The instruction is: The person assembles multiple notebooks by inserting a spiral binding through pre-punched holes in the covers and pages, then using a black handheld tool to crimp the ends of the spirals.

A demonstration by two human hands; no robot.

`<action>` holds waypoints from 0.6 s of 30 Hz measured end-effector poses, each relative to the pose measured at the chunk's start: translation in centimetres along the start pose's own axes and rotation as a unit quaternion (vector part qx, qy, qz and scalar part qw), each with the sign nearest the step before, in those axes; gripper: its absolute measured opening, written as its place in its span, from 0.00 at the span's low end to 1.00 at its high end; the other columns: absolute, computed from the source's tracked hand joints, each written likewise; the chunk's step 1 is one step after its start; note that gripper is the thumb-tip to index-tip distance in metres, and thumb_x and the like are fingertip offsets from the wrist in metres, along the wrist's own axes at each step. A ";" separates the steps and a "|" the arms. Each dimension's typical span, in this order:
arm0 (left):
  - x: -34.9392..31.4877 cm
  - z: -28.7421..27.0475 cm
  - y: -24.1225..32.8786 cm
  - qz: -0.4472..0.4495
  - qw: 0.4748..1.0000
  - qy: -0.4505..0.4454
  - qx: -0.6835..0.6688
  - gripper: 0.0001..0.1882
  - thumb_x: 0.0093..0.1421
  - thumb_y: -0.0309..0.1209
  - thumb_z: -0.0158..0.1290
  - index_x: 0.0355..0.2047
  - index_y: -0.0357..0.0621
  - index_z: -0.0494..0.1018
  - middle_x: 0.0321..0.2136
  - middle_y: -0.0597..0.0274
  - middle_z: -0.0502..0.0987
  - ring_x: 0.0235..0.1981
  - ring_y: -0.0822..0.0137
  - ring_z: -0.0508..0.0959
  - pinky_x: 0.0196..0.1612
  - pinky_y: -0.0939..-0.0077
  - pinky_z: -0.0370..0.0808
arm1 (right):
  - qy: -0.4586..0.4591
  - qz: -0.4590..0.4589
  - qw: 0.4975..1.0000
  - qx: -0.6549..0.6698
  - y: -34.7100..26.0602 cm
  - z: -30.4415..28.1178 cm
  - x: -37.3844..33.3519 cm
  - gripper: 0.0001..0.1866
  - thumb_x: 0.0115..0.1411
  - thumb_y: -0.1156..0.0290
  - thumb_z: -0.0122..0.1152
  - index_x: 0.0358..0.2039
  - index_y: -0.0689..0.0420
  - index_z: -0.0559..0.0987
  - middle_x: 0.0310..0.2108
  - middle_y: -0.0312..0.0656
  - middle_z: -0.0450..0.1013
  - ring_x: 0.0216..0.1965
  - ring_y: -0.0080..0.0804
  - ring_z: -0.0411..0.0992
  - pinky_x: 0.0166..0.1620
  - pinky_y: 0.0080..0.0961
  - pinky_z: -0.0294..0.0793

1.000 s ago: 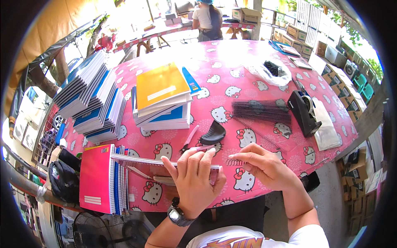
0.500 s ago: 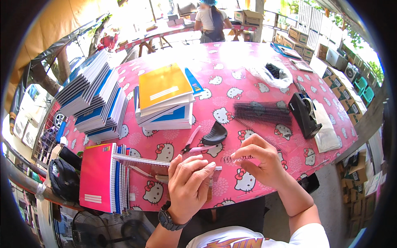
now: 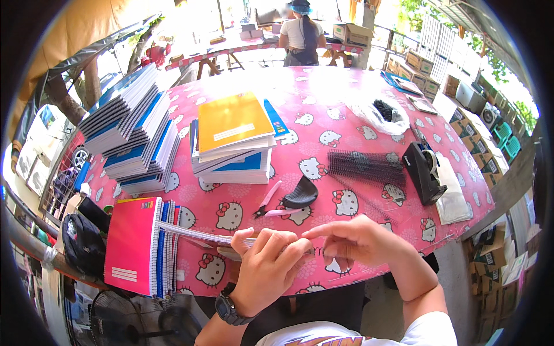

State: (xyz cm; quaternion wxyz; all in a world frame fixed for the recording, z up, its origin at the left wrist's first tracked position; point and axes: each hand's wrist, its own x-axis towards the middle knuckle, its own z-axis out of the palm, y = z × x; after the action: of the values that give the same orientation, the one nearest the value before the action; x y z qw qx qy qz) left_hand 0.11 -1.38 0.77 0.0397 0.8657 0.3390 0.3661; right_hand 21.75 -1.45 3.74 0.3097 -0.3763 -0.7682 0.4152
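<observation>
Gripping a thin notebook (image 3: 196,232) seen edge-on, the left hand (image 3: 268,259) bends its fingers narrowly over the right end, on the near side of the pink-handled pliers (image 3: 263,209). Nearer and to the right of those pliers, the right hand (image 3: 365,242) has its forefinger stretched to the left fingertips, its other fingers curled close by a dark wire coil (image 3: 318,251); whether they pinch it, I cannot tell. The coil shows in the small gap between the hands.

My judgement of the risks: if the left grip loosens, the pages could slip out of line and the coil snag or bend; the fingers also screen its end, so a missed hole could go unseen.

To the left of the pliers and somewhat nearer stands a row of pink-fronted notebooks (image 3: 131,245). Just right of them lies a black curved object (image 3: 301,193). Beyond them, to the right, are a heap of dark coils (image 3: 366,167) and a black tape dispenser (image 3: 424,173); beyond, to the left, a yellow-topped stack (image 3: 236,124). Farthest past them, a co-worker (image 3: 301,37) is at another table.
</observation>
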 end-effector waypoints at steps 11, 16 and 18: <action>0.7 -0.5 0.6 -0.024 0.999 -0.016 0.026 0.08 0.54 0.37 0.55 0.35 0.57 0.73 0.30 0.73 0.72 0.37 0.68 0.73 0.52 0.57 0.49 | 0.028 0.170 0.914 -0.368 17.0 0.5 8.9 0.42 0.42 0.43 0.66 0.53 0.56 0.67 0.58 0.55 0.56 0.58 0.54 0.55 0.56 0.46 0.59; 1.6 -0.8 1.4 -0.068 0.998 -0.002 -0.018 0.06 0.54 0.37 0.56 0.32 0.55 0.72 0.33 0.75 0.70 0.43 0.70 0.72 0.55 0.51 0.45 | 0.121 0.057 0.978 -0.157 13.6 -3.3 5.7 0.34 0.46 0.49 0.65 0.49 0.56 0.71 0.49 0.51 0.67 0.50 0.46 0.64 0.51 0.38 0.65; 0.9 -0.5 0.3 -0.038 0.998 -0.014 0.039 0.08 0.54 0.39 0.56 0.32 0.54 0.72 0.34 0.73 0.70 0.44 0.69 0.72 0.58 0.49 0.40 | 0.080 -0.001 0.983 0.164 7.5 -4.8 2.4 0.33 0.47 0.48 0.65 0.48 0.58 0.73 0.50 0.53 0.67 0.47 0.47 0.66 0.49 0.39 0.67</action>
State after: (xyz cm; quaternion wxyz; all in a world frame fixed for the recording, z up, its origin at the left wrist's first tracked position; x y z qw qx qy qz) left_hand 0.42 -1.17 1.74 0.0244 0.8582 0.3847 0.3391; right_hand 26.65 5.29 -0.14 0.4284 -0.3516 -0.6626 0.5038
